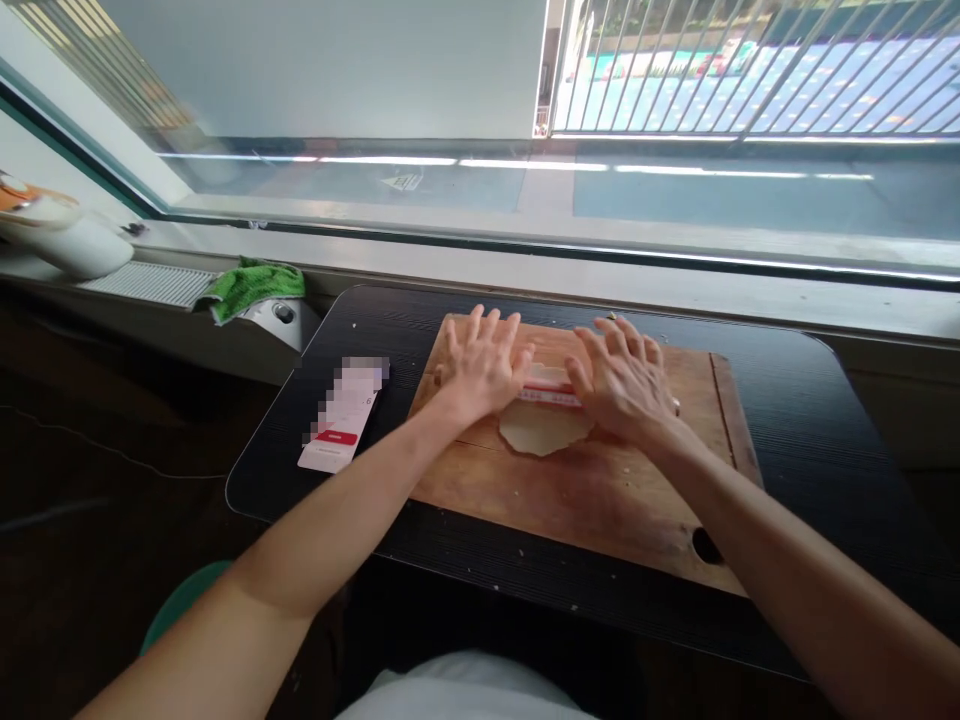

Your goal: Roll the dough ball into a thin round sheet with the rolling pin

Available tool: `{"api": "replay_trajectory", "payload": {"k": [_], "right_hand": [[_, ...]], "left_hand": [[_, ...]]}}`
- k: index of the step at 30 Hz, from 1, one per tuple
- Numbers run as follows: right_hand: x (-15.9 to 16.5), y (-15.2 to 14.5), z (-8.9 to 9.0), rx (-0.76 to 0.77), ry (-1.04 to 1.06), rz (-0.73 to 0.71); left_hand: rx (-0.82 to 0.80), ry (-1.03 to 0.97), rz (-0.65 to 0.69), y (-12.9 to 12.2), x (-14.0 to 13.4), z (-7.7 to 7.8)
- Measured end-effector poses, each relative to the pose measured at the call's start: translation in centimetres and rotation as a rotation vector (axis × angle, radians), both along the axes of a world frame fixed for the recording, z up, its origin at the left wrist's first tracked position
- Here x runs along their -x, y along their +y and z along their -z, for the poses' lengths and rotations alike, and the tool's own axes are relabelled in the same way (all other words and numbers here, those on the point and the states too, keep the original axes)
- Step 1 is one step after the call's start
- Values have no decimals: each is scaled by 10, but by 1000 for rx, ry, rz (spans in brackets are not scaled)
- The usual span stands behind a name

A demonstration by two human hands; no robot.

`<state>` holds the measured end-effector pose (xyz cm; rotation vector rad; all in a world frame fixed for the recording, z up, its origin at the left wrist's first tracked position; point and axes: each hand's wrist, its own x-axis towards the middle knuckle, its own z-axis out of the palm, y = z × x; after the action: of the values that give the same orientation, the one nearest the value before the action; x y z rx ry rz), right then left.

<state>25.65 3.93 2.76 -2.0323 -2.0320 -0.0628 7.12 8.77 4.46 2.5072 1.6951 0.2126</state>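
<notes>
A rolling pin (551,397) with red and white printing around its middle lies across a flat sheet of pale dough (544,436). My left hand (486,365) rests palm down over the pin's left part, fingers spread and stretched forward. Over the right part lies my right hand (626,375), likewise flat with its fingers apart. Both palms hide much of the pin; a small piece of each end shows beyond them. The dough sits on a wooden cutting board (540,505), its near edge showing below the pin and part of it visible behind.
A phone (337,437) with a lit screen lies left of the board on the black table (810,430). Beyond, a green cloth (255,285) hangs on a radiator (154,283) beneath the window. The board has a hole at its near right corner. Small crumbs dot the table's front.
</notes>
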Motion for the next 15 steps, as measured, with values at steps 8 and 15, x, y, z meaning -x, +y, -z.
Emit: {"api": "replay_trajectory", "payload": {"k": [8,15], "right_hand": [[-5,27,-5,85,97,85],[-4,37,-9,89,64,108]], "left_hand": [[64,12,-20,28,-11,-3],[6,-12,-55,34,-14,-4]]}}
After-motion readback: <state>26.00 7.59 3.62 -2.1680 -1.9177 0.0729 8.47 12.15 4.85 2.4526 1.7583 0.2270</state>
